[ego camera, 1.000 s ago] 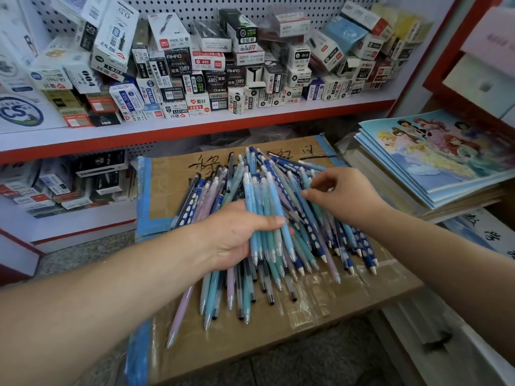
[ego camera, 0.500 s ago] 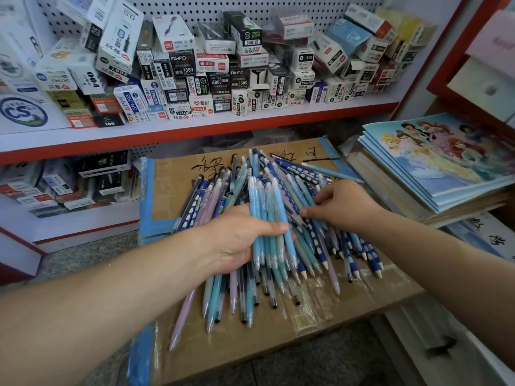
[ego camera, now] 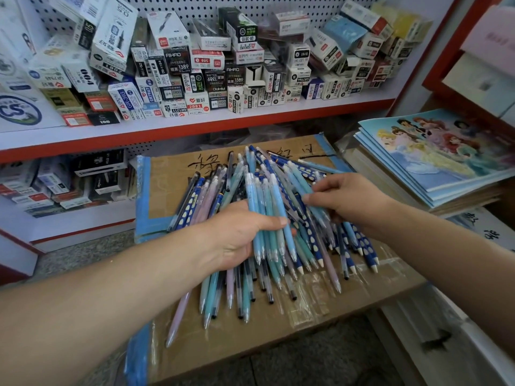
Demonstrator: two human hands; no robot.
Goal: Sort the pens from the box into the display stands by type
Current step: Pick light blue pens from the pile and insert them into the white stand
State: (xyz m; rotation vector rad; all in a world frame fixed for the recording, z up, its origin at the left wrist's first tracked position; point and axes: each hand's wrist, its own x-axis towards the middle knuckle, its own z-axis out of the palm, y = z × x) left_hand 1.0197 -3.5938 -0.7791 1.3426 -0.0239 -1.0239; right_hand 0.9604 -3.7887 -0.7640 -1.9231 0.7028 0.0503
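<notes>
The pens were light, stiff plastic sticks, slick and apt to roll or fan apart, so a grip across the mid-barrel suited them. My left hand [ego camera: 242, 235] held a bundle of pale-blue and teal plastic pens [ego camera: 269, 215] that way, thumb over the top, at the frame's centre, above the loose pile of mixed pens [ego camera: 315, 246] on the flat brown cardboard box [ego camera: 170, 190]. My right hand [ego camera: 345, 201] had its fingers curled into the pile; whether they pinched one I could not tell. Against a second before, the bundle sat unchanged, and the right fingers had edged nearer it.
</notes>
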